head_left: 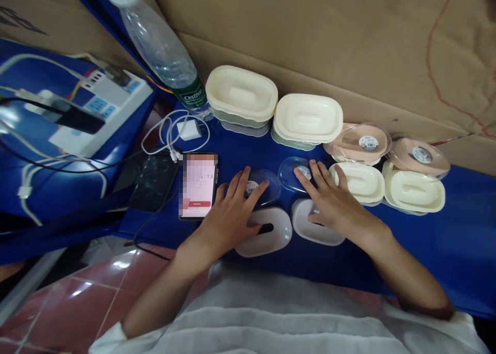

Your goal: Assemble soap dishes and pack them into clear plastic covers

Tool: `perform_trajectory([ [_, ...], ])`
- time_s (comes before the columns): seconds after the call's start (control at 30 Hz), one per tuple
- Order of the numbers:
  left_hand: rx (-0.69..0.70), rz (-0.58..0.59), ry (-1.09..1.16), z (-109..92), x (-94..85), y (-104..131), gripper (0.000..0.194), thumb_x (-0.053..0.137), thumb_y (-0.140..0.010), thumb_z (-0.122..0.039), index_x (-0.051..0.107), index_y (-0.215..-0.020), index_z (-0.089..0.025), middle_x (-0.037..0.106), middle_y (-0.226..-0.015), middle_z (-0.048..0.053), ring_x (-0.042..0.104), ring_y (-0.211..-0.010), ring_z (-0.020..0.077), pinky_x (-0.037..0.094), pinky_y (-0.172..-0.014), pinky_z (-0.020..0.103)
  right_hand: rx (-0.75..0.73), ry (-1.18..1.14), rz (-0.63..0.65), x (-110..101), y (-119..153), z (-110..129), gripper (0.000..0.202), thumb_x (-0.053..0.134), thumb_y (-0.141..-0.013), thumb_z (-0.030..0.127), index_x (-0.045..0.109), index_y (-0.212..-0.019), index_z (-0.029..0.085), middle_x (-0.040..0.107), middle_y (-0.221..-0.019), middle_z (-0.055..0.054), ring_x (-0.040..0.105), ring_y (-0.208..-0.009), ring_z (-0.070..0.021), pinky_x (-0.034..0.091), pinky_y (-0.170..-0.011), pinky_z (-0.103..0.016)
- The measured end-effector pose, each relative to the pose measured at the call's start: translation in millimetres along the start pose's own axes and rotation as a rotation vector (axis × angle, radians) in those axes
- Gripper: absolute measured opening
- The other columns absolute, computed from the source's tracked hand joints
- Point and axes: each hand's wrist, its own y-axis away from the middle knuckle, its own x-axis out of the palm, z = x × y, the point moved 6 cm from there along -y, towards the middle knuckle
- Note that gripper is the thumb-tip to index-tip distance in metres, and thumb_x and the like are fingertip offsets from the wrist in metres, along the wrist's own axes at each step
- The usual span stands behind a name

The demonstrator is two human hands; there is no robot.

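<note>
My left hand (236, 204) lies with fingers spread on a clear oval lid (271, 181) that bears a round label; its thumb reaches over a white oval piece with a dark slot (277, 235). On a second clear lid (289, 175), also labelled, rest the fingertips of my right hand (329, 194), fingers apart. Below that palm is another white oval piece (313, 235), partly hidden. Just right of my right hand sits a cream oval dish (366, 183), with a similar cream dish (416, 191) beside it.
Stacked cream dishes (248, 90) and a second stack (310, 116) stand at the back. Peach pieces under clear lids (420, 155) are at right. Left are a lit phone (199, 188), white charger (189, 130), water bottle (163, 49) and power strip (124, 106). Brown cardboard (310, 33) stands behind.
</note>
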Motion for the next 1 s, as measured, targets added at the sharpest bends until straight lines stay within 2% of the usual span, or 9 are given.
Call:
perform_trajectory([
  [0.13, 0.0, -0.014, 0.014, 1, 2.3, 0, 0.101, 0.095, -0.075, -0.039, 0.044, -0.162, -0.022, 0.031, -0.171, 0.03, 0.034, -0.158, 0.052, 0.039, -0.119, 0.074, -0.023, -0.027, -0.052, -7, -7, -7, 0.122, 0.09, -0.075, 0.032, 0.016, -0.172, 0.027, 0.024, -0.176, -0.027, 0.032, -0.158, -0.0496, 0.027, -0.12, -0.076],
  [0.27, 0.034, -0.046, 0.061, 3, 5.6, 2, 0.102, 0.094, -0.075, -0.041, 0.044, -0.161, -0.021, 0.031, -0.171, 0.028, 0.025, -0.162, 0.052, 0.028, -0.123, 0.078, -0.05, -0.094, -0.082, -16, -3, -10, 0.109, 0.085, -0.079, 0.031, 0.024, -0.169, 0.026, 0.03, -0.173, -0.026, 0.035, -0.156, -0.0479, 0.026, -0.121, -0.074],
  [0.4, 0.053, -0.054, 0.068, 4, 3.1, 2, 0.101, 0.094, -0.075, -0.039, 0.044, -0.161, -0.022, 0.03, -0.171, 0.028, 0.028, -0.161, 0.0512, 0.035, -0.122, 0.073, -0.085, -0.136, -0.055, -28, -1, -9, 0.09, 0.077, -0.085, 0.029, 0.036, -0.165, 0.021, 0.034, -0.171, -0.026, 0.037, -0.156, -0.0451, 0.022, -0.124, -0.071],
  [0.6, 0.066, -0.102, 0.044, 5, -6.7, 1, 0.093, 0.093, -0.076, -0.039, 0.05, -0.156, -0.021, 0.033, -0.169, 0.027, 0.034, -0.157, 0.0513, 0.038, -0.122, 0.072, -0.059, -0.148, -0.107, -41, -11, -15, 0.055, 0.059, -0.1, 0.032, 0.054, -0.152, 0.017, 0.057, -0.154, -0.022, 0.057, -0.14, -0.0402, 0.037, -0.118, -0.063],
  [0.67, 0.068, -0.112, 0.032, 6, -8.2, 2, 0.091, 0.092, -0.077, -0.041, 0.051, -0.156, -0.021, 0.032, -0.168, 0.028, 0.035, -0.156, 0.051, 0.039, -0.121, 0.071, -0.057, -0.163, -0.11, -40, -16, -16, 0.056, 0.057, -0.103, 0.035, 0.051, -0.155, 0.015, 0.059, -0.151, -0.021, 0.058, -0.138, -0.0391, 0.043, -0.116, -0.058],
  [0.83, 0.077, -0.11, 0.042, 6, -14.7, 1, 0.082, 0.089, -0.08, -0.039, 0.055, -0.151, -0.021, 0.034, -0.167, 0.027, 0.037, -0.155, 0.0505, 0.043, -0.118, 0.071, -0.059, -0.269, -0.123, -37, -27, -23, 0.082, 0.067, -0.098, 0.042, 0.031, -0.169, 0.02, 0.042, -0.168, -0.022, 0.049, -0.15, -0.0416, 0.045, -0.118, -0.058],
  [0.93, 0.074, -0.112, 0.066, 7, -18.5, -1, 0.07, 0.082, -0.085, -0.034, 0.056, -0.15, -0.022, 0.039, -0.165, 0.024, 0.043, -0.151, 0.0469, 0.046, -0.117, 0.067, -0.028, -0.381, -0.071, -32, -38, -30, 0.096, 0.074, -0.092, 0.04, 0.022, -0.171, 0.023, 0.055, -0.158, -0.019, 0.06, -0.139, -0.0399, 0.051, -0.111, -0.056],
  [1.0, 0.049, -0.116, 0.085, 11, -17.3, -3, 0.067, 0.076, -0.09, -0.029, 0.054, -0.152, -0.023, 0.042, -0.163, 0.022, 0.049, -0.147, 0.0444, 0.048, -0.116, 0.065, 0.019, -0.417, -0.062, -29, -45, -35, 0.103, 0.08, -0.086, 0.038, 0.024, -0.171, 0.024, 0.056, -0.157, -0.018, 0.06, -0.138, -0.0399, 0.051, -0.112, -0.056],
])
